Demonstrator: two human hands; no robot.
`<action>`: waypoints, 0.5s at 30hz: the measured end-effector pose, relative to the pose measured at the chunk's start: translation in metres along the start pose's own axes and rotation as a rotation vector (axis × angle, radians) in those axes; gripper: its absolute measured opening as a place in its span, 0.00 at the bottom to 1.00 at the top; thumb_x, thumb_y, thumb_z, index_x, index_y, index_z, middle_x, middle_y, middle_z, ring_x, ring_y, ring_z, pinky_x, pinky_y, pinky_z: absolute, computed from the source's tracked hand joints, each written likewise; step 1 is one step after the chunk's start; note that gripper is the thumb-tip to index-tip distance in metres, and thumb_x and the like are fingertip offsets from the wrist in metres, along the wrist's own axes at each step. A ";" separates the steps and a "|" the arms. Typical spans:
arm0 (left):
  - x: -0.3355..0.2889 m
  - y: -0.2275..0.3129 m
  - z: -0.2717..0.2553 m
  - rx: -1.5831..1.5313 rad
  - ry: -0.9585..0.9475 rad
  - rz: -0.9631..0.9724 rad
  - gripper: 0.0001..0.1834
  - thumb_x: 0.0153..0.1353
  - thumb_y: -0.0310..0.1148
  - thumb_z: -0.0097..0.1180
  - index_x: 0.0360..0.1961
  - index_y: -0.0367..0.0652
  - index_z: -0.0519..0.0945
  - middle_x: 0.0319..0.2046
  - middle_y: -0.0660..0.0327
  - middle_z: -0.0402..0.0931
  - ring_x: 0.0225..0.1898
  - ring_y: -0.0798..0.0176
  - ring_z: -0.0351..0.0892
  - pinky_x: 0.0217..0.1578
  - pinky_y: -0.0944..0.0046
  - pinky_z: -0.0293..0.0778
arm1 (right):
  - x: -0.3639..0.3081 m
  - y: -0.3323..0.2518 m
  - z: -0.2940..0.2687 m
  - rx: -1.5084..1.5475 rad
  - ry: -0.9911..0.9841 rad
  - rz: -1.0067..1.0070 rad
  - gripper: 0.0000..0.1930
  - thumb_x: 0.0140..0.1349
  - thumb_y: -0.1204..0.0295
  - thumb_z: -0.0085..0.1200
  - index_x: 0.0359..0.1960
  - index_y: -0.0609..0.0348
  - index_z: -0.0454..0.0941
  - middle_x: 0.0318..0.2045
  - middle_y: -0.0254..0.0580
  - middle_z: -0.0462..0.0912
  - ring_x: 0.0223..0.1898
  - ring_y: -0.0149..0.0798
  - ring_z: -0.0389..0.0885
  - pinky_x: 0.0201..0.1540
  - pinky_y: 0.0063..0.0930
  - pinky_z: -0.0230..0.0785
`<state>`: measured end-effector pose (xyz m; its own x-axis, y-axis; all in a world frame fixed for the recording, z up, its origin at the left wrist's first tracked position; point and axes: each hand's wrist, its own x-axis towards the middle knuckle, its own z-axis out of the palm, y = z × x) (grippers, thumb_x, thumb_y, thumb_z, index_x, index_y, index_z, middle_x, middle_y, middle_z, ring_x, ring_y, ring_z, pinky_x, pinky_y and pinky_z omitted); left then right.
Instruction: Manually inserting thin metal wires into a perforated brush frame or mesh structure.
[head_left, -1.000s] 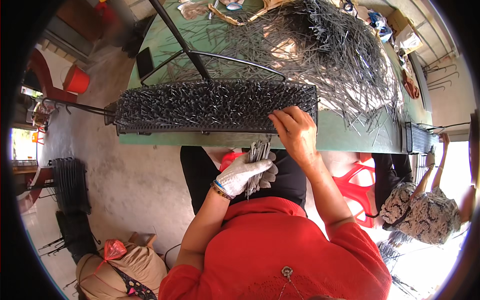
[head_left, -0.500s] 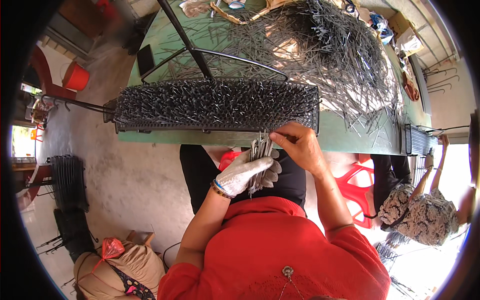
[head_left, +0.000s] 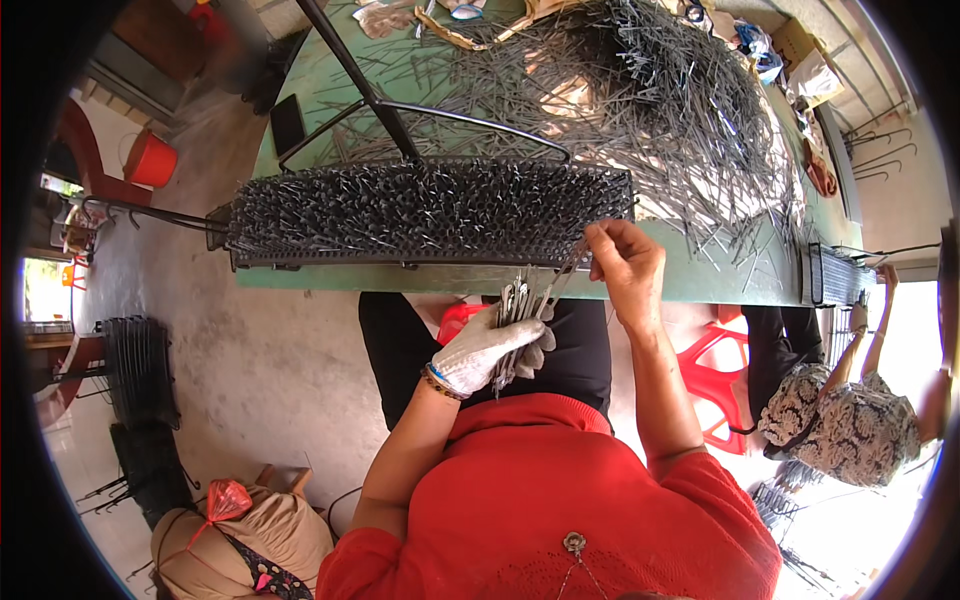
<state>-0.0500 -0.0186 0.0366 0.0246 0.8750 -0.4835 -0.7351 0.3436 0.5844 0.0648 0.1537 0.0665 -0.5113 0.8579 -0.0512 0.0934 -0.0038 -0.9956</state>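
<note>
Thumb and fingertips of a bare right hand (head_left: 632, 268) close together on what appears to be 1 thin strip (head_left: 572, 264), just off the near right end of a black rack. Below and to the left, a gloved left hand (head_left: 485, 352) wraps its fingers around a bundle of gray strips (head_left: 516, 300), thumb across the near side. The bundle's upper ends fan clear of the grip, presumably so single pieces can be picked off, and the glove likely guards against rough edges. Only this hand is gloved; bare fingers probably feel thin stock better.

The rack (head_left: 345, 262) lies along the table's near edge, within easy reach, densely filled with dark strips (head_left: 420, 208) that mostly stand on end, seemingly held up by its mesh. A black post (head_left: 347, 62) with a bent brace rises from its far side.

Beyond, loose strips (head_left: 700, 120) heap across the far right of the green table (head_left: 690, 268), apparently kept there as ready stock. At far right, a co-worker in a patterned top (head_left: 850, 425) has hands near a 2nd rack (head_left: 838, 280).
</note>
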 end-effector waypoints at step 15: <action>-0.003 0.000 -0.005 0.094 0.029 -0.018 0.15 0.66 0.37 0.54 0.50 0.40 0.74 0.31 0.61 0.79 0.24 0.74 0.78 0.23 0.75 0.75 | 0.008 0.008 0.017 -0.282 0.039 -0.560 0.05 0.60 0.80 0.59 0.37 0.67 0.78 0.29 0.40 0.82 0.27 0.29 0.83 0.31 0.20 0.73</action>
<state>-0.0539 -0.0232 0.0348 0.0169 0.8586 -0.5124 -0.6676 0.3912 0.6335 0.0469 0.1521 0.0567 -0.5171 0.7084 0.4803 0.0449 0.5829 -0.8113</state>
